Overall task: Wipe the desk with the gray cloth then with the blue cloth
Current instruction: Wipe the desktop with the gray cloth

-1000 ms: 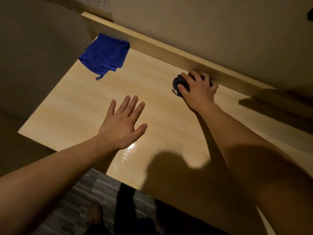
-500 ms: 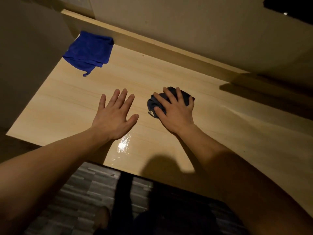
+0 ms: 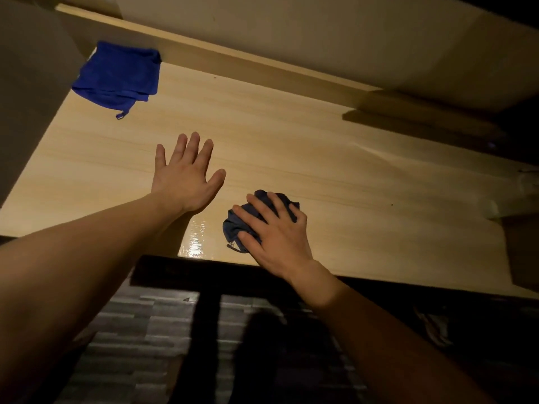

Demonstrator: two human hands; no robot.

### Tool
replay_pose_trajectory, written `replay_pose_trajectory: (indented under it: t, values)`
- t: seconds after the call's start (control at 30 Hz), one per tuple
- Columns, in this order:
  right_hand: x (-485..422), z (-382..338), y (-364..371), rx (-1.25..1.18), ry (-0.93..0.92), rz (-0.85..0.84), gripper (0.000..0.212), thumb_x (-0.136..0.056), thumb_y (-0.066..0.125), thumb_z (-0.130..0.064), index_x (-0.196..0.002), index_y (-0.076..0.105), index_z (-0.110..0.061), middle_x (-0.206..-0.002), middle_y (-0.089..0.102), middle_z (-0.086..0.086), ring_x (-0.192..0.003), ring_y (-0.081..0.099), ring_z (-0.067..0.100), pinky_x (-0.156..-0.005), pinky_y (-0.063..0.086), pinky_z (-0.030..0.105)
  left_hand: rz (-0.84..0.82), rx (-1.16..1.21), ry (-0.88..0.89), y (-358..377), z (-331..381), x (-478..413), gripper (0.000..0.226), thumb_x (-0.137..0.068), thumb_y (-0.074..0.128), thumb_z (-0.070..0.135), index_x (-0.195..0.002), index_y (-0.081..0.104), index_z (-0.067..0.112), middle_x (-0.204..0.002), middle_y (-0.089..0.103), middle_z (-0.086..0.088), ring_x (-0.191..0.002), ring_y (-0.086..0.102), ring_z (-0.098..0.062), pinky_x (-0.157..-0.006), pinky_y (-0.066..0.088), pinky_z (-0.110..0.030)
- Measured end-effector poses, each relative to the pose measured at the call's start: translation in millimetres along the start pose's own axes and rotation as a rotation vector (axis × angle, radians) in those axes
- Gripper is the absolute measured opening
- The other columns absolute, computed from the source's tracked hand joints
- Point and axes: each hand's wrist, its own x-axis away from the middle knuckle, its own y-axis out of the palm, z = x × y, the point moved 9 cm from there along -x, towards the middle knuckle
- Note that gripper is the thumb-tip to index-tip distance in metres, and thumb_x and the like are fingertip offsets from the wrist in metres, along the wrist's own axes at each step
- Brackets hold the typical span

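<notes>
Gray cloth (image 3: 248,221) bunched under right hand (image 3: 275,234), near front edge of desk (image 3: 335,158); fingers (image 3: 256,204) spread over and curled onto the wad, grasping it, dark folds poking out at left and past the fingertips. Left hand (image 3: 185,176) just beside, flat and released, palm down over bare wood, holding nothing. Blue cloth (image 3: 116,75) crumpled at far left corner, well apart from both hands, small loop hanging at its near edge. Glossy patch (image 3: 195,239) between the wrists.
</notes>
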Motion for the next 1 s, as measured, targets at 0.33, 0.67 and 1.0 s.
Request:
replay_pose_trajectory:
  t: [0.33, 0.67, 1.0]
  values:
    - [59.4, -22.7, -4.6, 0.019, 0.005, 0.043, 0.043, -0.103, 0.049, -0.043, -0.144, 0.058, -0.033, -0.150, 0.055, -0.008, -0.128, 0.050, 0.029, -0.083, 0.038, 0.043, 0.079, 0.107, 0.119, -13.1, 61.6, -6.7, 0.080, -0.101, 0.022, 0.067, -0.170, 0.014, 0.028, -0.179, 0.008, -0.008, -0.164, 0.003, -0.030, -0.128, 0.002, -0.063]
    - [20.6, 79.9, -77.8, -0.186, 0.023, 0.220, 0.039, -0.108, 0.041, -0.039, -0.140, 0.060, -0.030, -0.142, 0.058, -0.008, -0.117, 0.046, 0.020, -0.083, 0.027, 0.036, 0.054, 0.066, 0.059, 15.7, 95.5, -12.8, 0.083, -0.099, 0.009, 0.080, -0.169, 0.004, 0.037, -0.179, -0.002, -0.003, -0.164, -0.010, -0.028, -0.127, -0.005, -0.062]
    - [-188.2, 194.3, -82.6, -0.072, 0.069, 0.186, 0.037, -0.110, 0.041, -0.036, -0.143, 0.058, -0.030, -0.148, 0.054, -0.003, -0.126, 0.042, 0.029, -0.089, 0.024, 0.040, 0.087, 0.014, 0.034, 16.5, 95.0, -13.2, 0.079, -0.101, 0.009, 0.078, -0.169, 0.001, 0.039, -0.179, -0.004, -0.001, -0.164, -0.011, -0.025, -0.129, -0.004, -0.060]
